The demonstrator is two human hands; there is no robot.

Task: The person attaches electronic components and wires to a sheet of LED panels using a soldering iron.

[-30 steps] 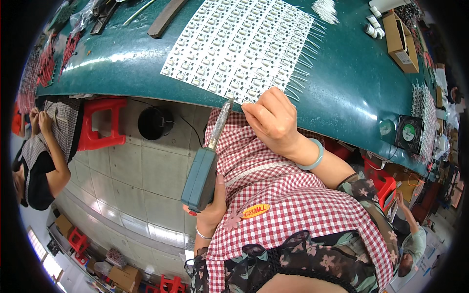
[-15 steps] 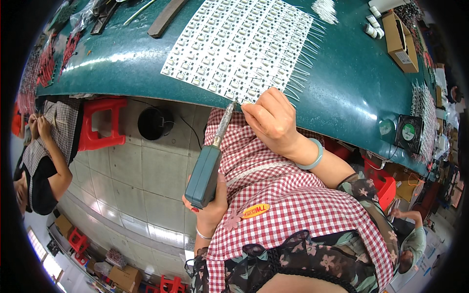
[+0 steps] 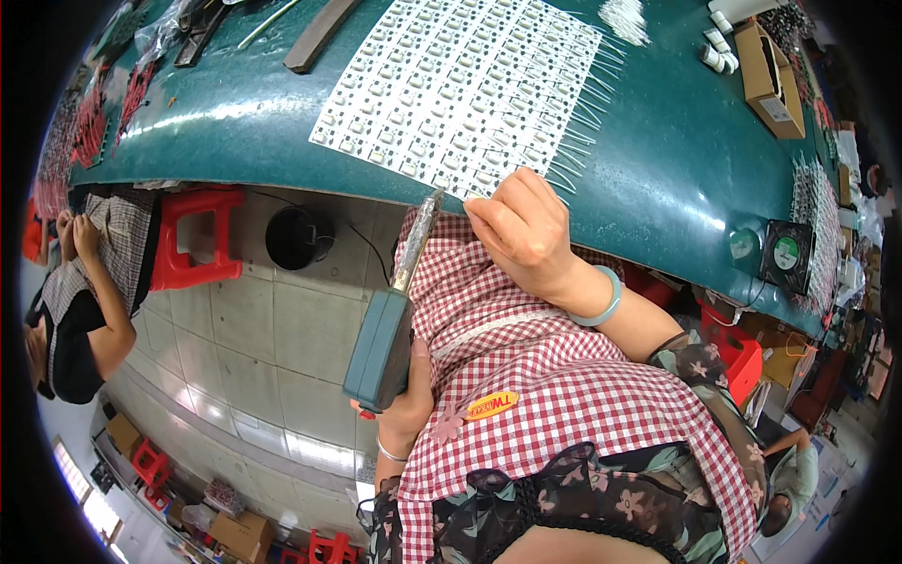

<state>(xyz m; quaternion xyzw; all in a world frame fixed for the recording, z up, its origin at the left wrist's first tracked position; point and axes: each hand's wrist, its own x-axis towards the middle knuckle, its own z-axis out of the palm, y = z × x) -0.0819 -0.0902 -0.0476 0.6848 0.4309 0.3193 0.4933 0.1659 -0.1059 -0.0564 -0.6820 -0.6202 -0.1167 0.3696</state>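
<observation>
Soldering iron (image 3: 379, 348) shifted left, right hand (image 3: 522, 226) unmoved

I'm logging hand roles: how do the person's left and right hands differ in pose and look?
The left hand grips a soldering tool; the right hand is pinched at the near edge of the board sheet. The left hand wears a thin silvery bangle, the right hand a thicker pale green bangle. Both are ungloved.

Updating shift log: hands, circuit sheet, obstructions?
Left hand grips soldering iron. Right hand pinched at circuit sheet, near edge. White wires fringe right side; no blockage seen.
</observation>
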